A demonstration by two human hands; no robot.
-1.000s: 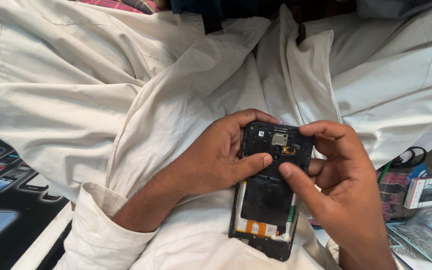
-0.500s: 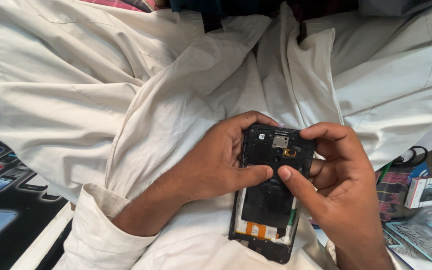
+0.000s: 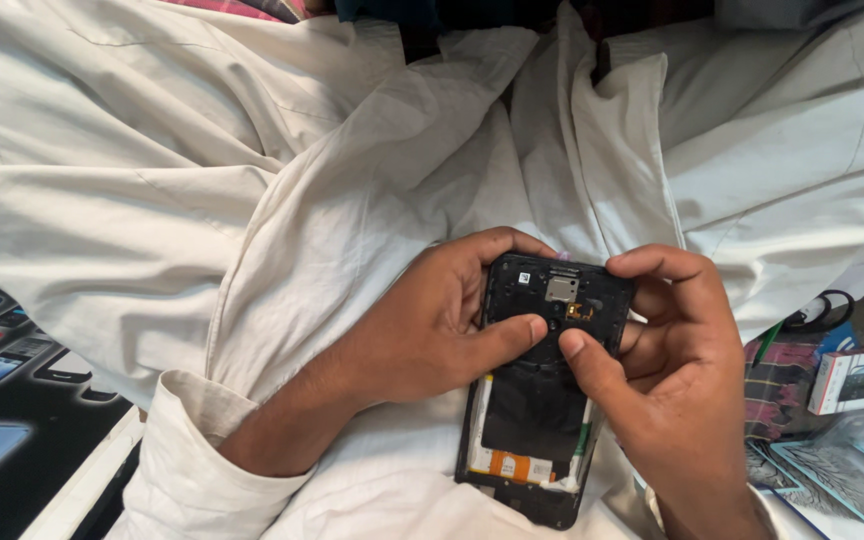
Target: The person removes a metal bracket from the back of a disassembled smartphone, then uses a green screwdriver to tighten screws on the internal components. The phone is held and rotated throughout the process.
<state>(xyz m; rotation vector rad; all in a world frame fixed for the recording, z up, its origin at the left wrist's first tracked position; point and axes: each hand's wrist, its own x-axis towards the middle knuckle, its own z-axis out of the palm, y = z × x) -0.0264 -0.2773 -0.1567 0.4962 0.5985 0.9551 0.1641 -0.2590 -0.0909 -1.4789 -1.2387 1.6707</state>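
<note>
An opened black smartphone (image 3: 542, 400) with its back cover off lies over my lap, showing a dark inner plate, a small metal square near the top and an orange strip near the bottom. My left hand (image 3: 432, 325) grips its upper left edge, thumb pressed on the middle of the inner plate. My right hand (image 3: 672, 370) grips the upper right edge, thumb tip meeting the left thumb on the plate. Both wrists come from white sleeves.
White cloth (image 3: 252, 200) of my clothing fills most of the view under the phone. A dark printed mat with phone pictures (image 3: 2, 400) lies at the left. At the right are a small white and red box (image 3: 857, 380), black cables (image 3: 822, 310) and a clear plastic packet (image 3: 852, 470).
Both thumbs have shifted slightly on the inner plate and now press closer together. The phone stays in the same place.
</note>
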